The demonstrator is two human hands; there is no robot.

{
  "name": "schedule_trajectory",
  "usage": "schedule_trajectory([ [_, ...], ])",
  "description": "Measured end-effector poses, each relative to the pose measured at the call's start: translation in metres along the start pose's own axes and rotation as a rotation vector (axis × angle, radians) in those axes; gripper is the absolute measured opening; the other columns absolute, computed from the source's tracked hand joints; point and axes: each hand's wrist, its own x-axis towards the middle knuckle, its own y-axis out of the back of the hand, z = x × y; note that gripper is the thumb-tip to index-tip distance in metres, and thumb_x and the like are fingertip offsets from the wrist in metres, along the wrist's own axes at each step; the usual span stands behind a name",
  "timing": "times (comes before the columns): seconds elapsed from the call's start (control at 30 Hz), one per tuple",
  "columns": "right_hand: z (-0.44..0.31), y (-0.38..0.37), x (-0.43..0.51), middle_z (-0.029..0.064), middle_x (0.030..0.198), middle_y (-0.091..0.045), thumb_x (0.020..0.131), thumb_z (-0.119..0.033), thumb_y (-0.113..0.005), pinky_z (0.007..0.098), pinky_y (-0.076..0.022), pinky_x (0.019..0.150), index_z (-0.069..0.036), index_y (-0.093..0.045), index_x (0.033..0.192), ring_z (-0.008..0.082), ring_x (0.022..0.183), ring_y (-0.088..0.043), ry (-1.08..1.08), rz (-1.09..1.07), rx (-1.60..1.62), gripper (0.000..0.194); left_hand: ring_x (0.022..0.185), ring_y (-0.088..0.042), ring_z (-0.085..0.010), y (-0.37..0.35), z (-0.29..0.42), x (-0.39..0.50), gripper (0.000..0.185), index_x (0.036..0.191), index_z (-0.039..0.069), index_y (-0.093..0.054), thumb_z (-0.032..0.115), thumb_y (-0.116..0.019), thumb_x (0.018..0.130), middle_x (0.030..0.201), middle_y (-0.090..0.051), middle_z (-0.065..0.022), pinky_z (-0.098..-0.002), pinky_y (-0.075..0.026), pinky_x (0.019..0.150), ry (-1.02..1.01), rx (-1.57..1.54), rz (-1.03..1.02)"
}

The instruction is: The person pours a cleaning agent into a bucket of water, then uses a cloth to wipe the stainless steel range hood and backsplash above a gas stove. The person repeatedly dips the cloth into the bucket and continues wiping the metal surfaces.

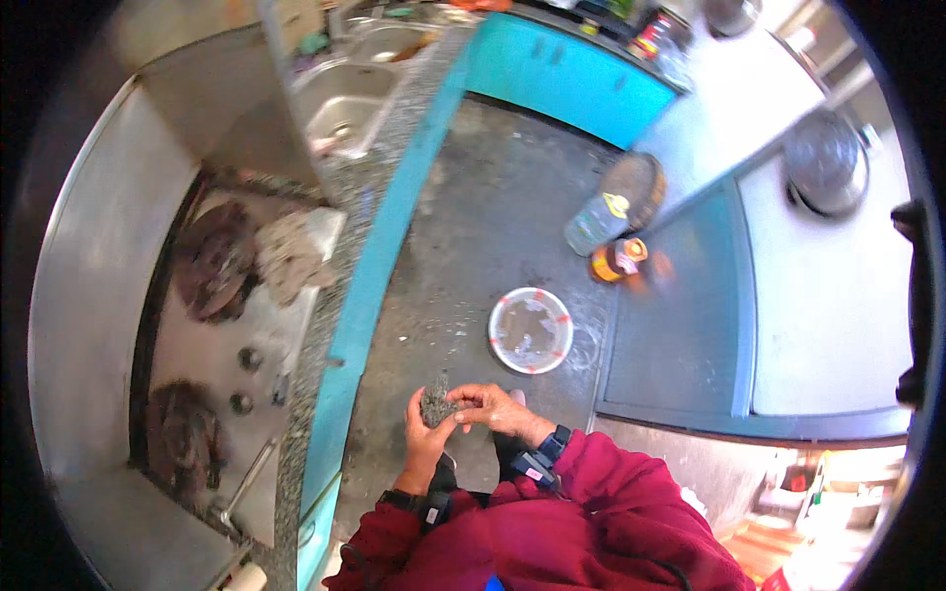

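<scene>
My left hand [423,436] holds a grey steel wool scrubber [434,405], its fingers and thumb curled around the near side. From the right, my right hand [494,410] reaches across, and its fingertips pinch the scrubber's edge. Both hands are in front of my body, above the dark concrete floor [436,295]. A white plastic basin [532,366] with red marks on its rim stands on the floor just beyond my hands. Inside it is cloudy water with patches of foam.
At left, a granite counter [295,414] carries a gas stove [222,347] and a crumpled cloth [292,255]. A steel sink [351,111] lies farther along. A clear plastic jug [597,225] and an orange-labelled bottle [618,261] stand near the right cabinet [672,332].
</scene>
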Motion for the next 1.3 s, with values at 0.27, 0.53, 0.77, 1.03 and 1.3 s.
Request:
schedule_trajectory([
  [0.27, 0.04, 0.129, -0.089, 0.0061, 0.11, -0.059, 0.09, -0.007, -0.059, 0.0283, -0.0526, 0.076, -0.006, -0.051, 0.129, 0.0128, 0.096, -0.057, 0.12, 0.176, 0.388, 0.039, 0.121, -0.043, -0.0193, -0.134, -0.042, 0.03, 0.07, 0.142, 0.001, -0.033, 0.017, -0.069, 0.083, 0.129, -0.043, -0.0139, -0.0329, -0.04, 0.098, 0.134, 0.55, -0.275],
  [0.53, 0.105, 0.263, -0.123, 0.0038, 0.08, -0.059, 0.091, -0.01, -0.057, 0.0294, -0.0495, 0.06, -0.004, -0.057, 0.108, 0.0157, 0.065, -0.059, 0.135, 0.485, 0.732, 0.018, 0.11, -0.046, -0.0127, -0.218, -0.127, 0.076, 0.057, 0.148, 0.005, -0.024, 0.032, -0.041, 0.101, 0.137, -0.042, -0.0051, -0.0284, -0.04, 0.092, 0.392, 0.204, -0.43],
  [0.77, 0.203, 0.352, -0.062, 0.0016, 0.07, -0.055, 0.091, -0.01, -0.056, 0.0306, -0.0485, 0.056, -0.006, -0.058, 0.099, 0.0157, 0.06, -0.057, 0.167, 0.76, 0.989, 0.009, 0.124, -0.043, -0.0191, -0.213, -0.209, 0.173, 0.054, 0.146, 0.006, -0.028, 0.029, -0.044, 0.1, 0.142, -0.04, -0.011, -0.0312, -0.039, 0.096, 0.495, 0.303, -0.477],
  [1.03, 0.39, 0.467, 0.052, 0.0134, 0.076, -0.064, 0.087, -0.015, -0.061, 0.0356, -0.0519, 0.067, -0.001, -0.06, 0.104, 0.0274, 0.072, -0.064, -0.377, 1.143, 0.045, 0.023, 0.12, -0.047, -0.0237, -0.115, -0.331, 0.246, 0.057, 0.139, 0.002, -0.039, 0.036, -0.053, 0.095, 0.138, -0.044, -0.013, -0.0349, -0.041, 0.092, 0.641, 0.56, -0.31],
  [1.3, 0.468, 0.49, 0.107, 0.0207, 0.114, -0.057, 0.08, -0.009, -0.061, 0.0407, -0.0514, 0.083, -0.01, -0.049, 0.13, 0.0343, 0.099, -0.061, -0.505, 0.965, -0.761, 0.051, 0.111, -0.054, -0.0233, -0.081, -0.382, 0.278, 0.045, 0.128, 0.001, -0.048, 0.031, -0.053, 0.095, 0.126, -0.051, -0.0114, -0.0361, -0.049, 0.083, 0.708, 0.538, -0.093],
])
